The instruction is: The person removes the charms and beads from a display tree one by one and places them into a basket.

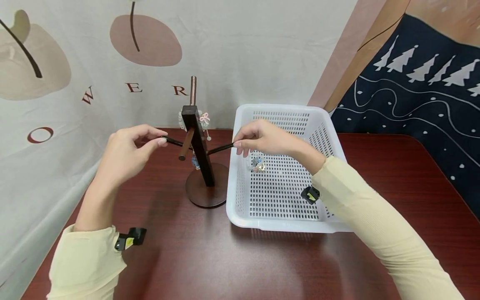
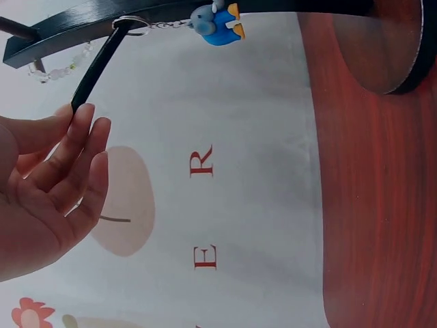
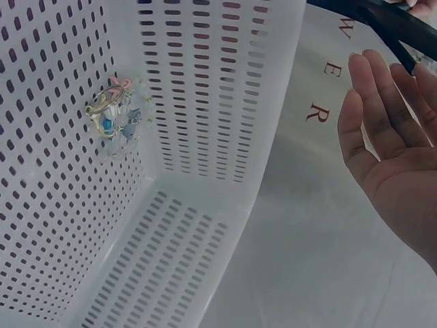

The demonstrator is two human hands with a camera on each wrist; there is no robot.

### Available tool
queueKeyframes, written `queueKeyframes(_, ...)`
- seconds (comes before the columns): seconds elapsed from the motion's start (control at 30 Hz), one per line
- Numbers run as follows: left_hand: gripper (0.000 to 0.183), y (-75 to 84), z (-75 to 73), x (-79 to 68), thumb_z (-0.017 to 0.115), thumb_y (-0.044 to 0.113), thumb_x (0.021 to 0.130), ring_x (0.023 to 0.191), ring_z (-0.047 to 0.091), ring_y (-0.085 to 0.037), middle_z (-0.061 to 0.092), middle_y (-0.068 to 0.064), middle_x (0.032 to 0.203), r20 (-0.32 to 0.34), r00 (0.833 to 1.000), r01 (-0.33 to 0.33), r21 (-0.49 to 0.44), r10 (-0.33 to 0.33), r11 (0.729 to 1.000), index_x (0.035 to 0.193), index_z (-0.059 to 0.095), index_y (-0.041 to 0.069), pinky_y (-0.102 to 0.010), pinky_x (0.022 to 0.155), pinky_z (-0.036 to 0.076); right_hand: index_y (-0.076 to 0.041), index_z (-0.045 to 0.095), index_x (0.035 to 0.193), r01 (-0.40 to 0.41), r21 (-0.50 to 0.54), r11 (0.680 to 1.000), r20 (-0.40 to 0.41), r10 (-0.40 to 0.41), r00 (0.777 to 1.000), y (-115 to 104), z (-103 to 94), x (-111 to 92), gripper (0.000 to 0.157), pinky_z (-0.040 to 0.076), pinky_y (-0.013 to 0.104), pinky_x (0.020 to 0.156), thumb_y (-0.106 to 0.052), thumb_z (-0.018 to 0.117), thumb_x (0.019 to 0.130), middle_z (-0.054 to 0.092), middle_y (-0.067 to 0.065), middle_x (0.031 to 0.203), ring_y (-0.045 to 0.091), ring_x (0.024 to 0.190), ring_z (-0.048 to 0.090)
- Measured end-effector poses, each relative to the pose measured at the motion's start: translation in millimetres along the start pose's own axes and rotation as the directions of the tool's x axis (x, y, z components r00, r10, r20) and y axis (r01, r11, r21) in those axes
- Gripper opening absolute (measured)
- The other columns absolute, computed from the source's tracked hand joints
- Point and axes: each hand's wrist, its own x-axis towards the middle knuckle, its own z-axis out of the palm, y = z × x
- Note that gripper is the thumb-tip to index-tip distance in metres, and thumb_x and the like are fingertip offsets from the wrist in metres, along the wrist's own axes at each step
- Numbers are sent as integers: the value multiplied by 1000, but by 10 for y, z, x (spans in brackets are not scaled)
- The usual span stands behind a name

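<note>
A dark wooden rack [image 1: 202, 154] with pegs and a round base stands on the table. My left hand [image 1: 125, 156] pinches the tip of its left peg [image 2: 99, 72] between thumb and fingers. The right hand [image 1: 268, 139] pinches the tip of the opposite peg [image 1: 221, 148], above the basket's left rim. A keychain [image 2: 218, 25] with a blue figure hangs by its ring round the left peg, close to the post. Behind the post, a beaded bracelet [image 1: 204, 118] with a pink bow hangs on another peg, partly hidden.
Right of the rack stands a white perforated basket [image 1: 281, 225], with a small cluster of beaded trinkets [image 1: 258, 164] inside near its left wall. A printed cloth [image 1: 225, 50] hangs behind the reddish-brown table [image 1: 195, 258]. Another dark peg [image 1: 186, 146] points forward from the post.
</note>
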Motion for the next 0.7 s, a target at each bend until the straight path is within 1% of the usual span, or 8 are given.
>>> queueKeyframes(0.13, 13, -25, 24, 63, 66, 15, 84, 59, 48, 7, 68, -11, 78, 4, 1000, -13, 13, 13, 1000, 95, 71, 8, -18, 55, 33, 4, 66, 91, 16, -8, 1000, 11, -16, 1000, -21, 10, -19, 14, 48, 32, 64, -7, 57, 90, 67, 10, 80, 18, 71, 63)
queueKeyframes(0.3, 16, -33, 71, 121, 65, 14, 85, 60, 47, 9, 69, -11, 83, 7, 1000, -17, 18, 17, 1000, 99, 70, 7, -20, 56, 32, 2, 67, 88, 26, -10, 1000, 34, -26, 999, -46, 22, -34, 12, 46, 29, 62, -4, 56, 89, 66, 5, 79, 17, 72, 63)
queueKeyframes(0.43, 18, -22, 91, 136, 63, 13, 87, 63, 48, 12, 69, -11, 86, 8, 1000, -17, 12, 17, 1000, 103, 69, 7, -20, 57, 33, 1, 67, 87, 18, -4, 1000, 48, -18, 999, -45, 31, -35, 12, 45, 28, 61, -5, 57, 89, 66, 7, 79, 17, 72, 62)
queueKeyframes(0.5, 21, -14, 89, 128, 62, 13, 87, 65, 47, 14, 68, -12, 88, 6, 1000, -13, 10, 13, 1000, 106, 68, 6, -20, 59, 34, 1, 67, 87, 18, 0, 1000, 48, -18, 999, -38, 31, -36, 12, 46, 28, 60, -5, 57, 89, 65, 7, 78, 21, 73, 62)
queueKeyframes(0.57, 23, -6, 77, 113, 61, 14, 88, 66, 46, 17, 68, -12, 89, -8, 1000, -4, 7, 4, 1000, 109, 66, 6, -20, 60, 34, 1, 67, 87, 18, 2, 1000, 47, -18, 999, -30, 30, -37, 12, 46, 28, 60, -5, 57, 89, 65, 7, 78, 23, 73, 62)
queueKeyframes(0.63, 24, 10, 50, 94, 61, 15, 88, 65, 46, 19, 69, -12, 87, -38, 999, 12, 5, -12, 1000, 110, 66, 6, -17, 61, 35, 1, 67, 87, 18, 4, 1000, 46, -18, 999, -26, 28, -40, 11, 46, 28, 60, -5, 57, 89, 65, 3, 77, 24, 74, 62)
queueKeyframes(0.7, 24, 43, 9, 65, 61, 16, 88, 64, 47, 19, 69, -5, 83, -80, 996, 30, 1, -30, 1000, 110, 66, 7, -14, 61, 35, 2, 67, 87, 21, 5, 1000, 49, -21, 999, -23, 27, -43, 12, 46, 28, 60, -5, 57, 89, 65, 4, 78, 24, 74, 62)
